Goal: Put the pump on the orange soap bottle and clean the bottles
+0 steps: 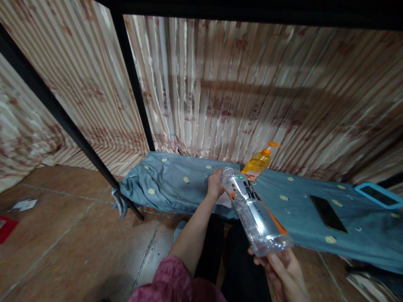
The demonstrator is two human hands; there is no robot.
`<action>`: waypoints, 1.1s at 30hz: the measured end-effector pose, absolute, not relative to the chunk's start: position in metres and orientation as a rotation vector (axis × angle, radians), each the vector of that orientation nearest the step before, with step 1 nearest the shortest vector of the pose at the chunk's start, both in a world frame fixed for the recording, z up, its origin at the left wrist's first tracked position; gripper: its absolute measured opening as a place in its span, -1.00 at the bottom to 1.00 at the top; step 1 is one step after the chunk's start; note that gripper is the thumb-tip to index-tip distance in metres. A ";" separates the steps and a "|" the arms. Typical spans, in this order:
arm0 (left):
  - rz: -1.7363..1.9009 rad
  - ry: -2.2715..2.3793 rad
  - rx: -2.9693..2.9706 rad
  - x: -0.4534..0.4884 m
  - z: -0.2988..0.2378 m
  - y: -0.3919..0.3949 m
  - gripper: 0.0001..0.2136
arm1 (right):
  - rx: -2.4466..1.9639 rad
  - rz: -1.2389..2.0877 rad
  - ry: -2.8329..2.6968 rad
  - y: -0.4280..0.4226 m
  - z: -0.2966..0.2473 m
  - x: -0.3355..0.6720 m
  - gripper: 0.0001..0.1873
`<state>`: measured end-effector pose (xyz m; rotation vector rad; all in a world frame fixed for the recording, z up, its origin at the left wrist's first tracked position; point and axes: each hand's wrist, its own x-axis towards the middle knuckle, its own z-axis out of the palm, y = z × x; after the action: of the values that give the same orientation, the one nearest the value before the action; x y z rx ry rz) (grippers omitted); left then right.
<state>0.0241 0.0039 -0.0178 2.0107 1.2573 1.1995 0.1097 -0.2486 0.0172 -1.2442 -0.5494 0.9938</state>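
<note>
A clear plastic bottle (pixel 253 216) with a silver and orange label is held tilted in front of me, its neck pointing up and left. My right hand (pixel 281 270) grips the base, thumb and fingers around its lower edge. At the neck, my left hand (pixel 215 184) has its fingers curled in against the bottle, partly hidden behind it. Under the bottle shows a piece of something white (pixel 224 200), partly covered. Just behind it stands an orange pump bottle (pixel 258 164) of yellow liquid.
Blue-grey patterned cloth (pixel 176 176) covers the low bench. A dark phone (pixel 328 214) and a light-blue framed object (pixel 380 195) lie to the right. Black metal posts (pixel 134 79) rise at left before a striped curtain (pixel 214 92). Something red (pixel 6 227) is on the tiled floor.
</note>
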 end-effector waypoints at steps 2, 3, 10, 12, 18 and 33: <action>1.194 1.262 1.996 0.024 -0.018 0.003 -0.76 | -1.258 0.999 -0.541 -0.249 0.017 0.110 -0.49; 1.195 1.264 1.989 0.024 -0.017 0.003 -0.76 | -1.260 1.002 -0.537 -0.249 0.018 0.110 -0.48; 1.229 1.244 1.995 0.024 -0.017 0.002 -0.78 | -1.251 0.999 -0.544 -0.249 0.019 0.109 -0.51; 1.223 1.255 1.995 0.024 -0.017 0.002 -0.78 | -1.250 1.006 -0.550 -0.249 0.018 0.110 -0.50; 1.223 1.256 1.998 0.024 -0.017 0.003 -0.79 | -1.256 1.000 -0.550 -0.249 0.018 0.109 -0.49; 1.231 1.250 2.006 0.024 -0.019 0.004 -0.77 | -1.253 1.000 -0.547 -0.249 0.016 0.109 -0.49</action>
<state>0.0245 0.0039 -0.0189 2.0064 1.2503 1.2309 0.1093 -0.2494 0.0162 -1.2532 -0.5473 0.9997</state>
